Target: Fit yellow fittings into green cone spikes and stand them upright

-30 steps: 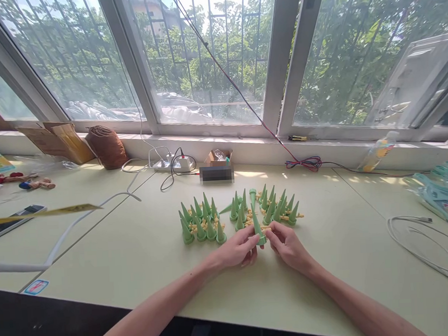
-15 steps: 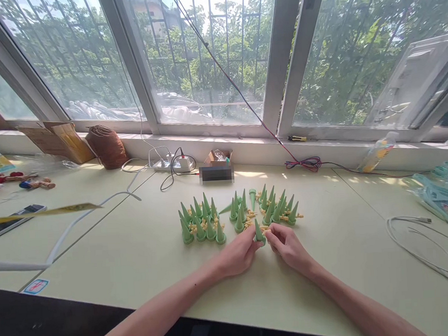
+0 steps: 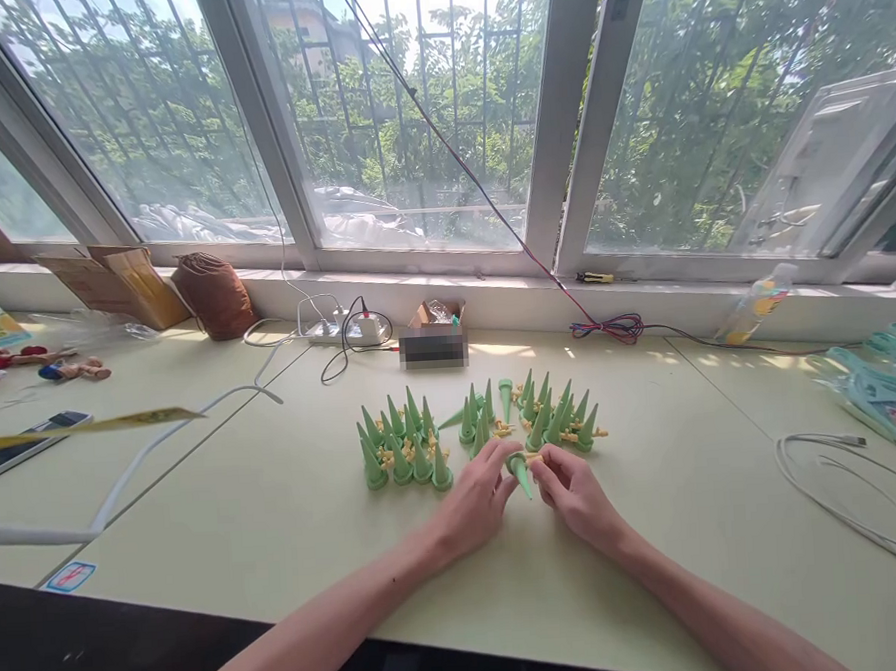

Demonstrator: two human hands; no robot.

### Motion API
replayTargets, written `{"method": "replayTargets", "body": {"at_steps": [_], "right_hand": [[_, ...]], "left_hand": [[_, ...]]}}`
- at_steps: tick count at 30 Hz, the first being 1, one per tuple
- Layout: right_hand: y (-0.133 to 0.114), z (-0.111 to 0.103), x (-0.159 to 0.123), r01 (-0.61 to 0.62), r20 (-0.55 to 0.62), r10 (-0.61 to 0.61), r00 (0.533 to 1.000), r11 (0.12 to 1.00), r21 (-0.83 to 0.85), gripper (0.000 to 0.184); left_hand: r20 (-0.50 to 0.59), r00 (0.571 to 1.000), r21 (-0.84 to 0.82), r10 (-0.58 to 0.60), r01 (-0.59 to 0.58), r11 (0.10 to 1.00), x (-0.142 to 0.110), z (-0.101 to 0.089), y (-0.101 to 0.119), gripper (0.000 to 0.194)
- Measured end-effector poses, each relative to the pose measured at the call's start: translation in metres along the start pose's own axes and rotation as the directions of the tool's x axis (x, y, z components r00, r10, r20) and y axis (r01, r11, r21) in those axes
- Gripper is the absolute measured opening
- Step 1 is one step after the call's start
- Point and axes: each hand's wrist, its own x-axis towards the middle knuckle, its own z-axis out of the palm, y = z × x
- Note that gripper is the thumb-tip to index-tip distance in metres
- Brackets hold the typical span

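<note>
Low in the middle of the frame, the left hand [image 3: 476, 499] has its grip closed round a green cone [image 3: 522, 474], whose tip now points down, where half a second ago it stood up. The right hand [image 3: 576, 489] keeps its fingers pinched on a yellow piece [image 3: 534, 457] beside it. Just beyond, the green cones [image 3: 400, 456] stand on the tabletop [image 3: 308, 533] as before.

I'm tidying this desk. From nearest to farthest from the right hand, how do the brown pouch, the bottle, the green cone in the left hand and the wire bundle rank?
1. Green cone: in the left hand, just left of the right hand.
2. Wire bundle: ahead, by the windowsill.
3. Bottle: back right.
4. Brown pouch: back left.
</note>
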Motion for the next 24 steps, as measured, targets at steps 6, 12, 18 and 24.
{"method": "replayTargets", "body": {"at_steps": [6,12,18,24], "right_hand": [[-0.002,-0.001,0.001,0.044,-0.108,-0.04,0.993,0.998,0.032,0.036],[-0.005,0.0,-0.001,0.09,-0.096,-0.093,0.991,0.996,-0.027,0.036],[0.004,0.0,-0.003,0.088,-0.048,-0.09,0.995,0.995,-0.047,0.035],[0.007,-0.001,-0.004,0.072,-0.028,-0.074,0.997,0.995,-0.074,0.034]], "left_hand": [[-0.03,0.953,-0.426,-0.303,0.262,0.866,0.003,0.002,0.008,0.031],[0.273,0.913,-0.655,-0.303,0.407,0.637,0.011,-0.002,0.006,0.045],[0.346,0.896,-0.709,-0.278,0.443,0.549,0.009,0.001,-0.006,0.044],[0.351,0.895,-0.727,-0.275,0.446,0.521,0.009,-0.001,-0.006,0.042]]}}
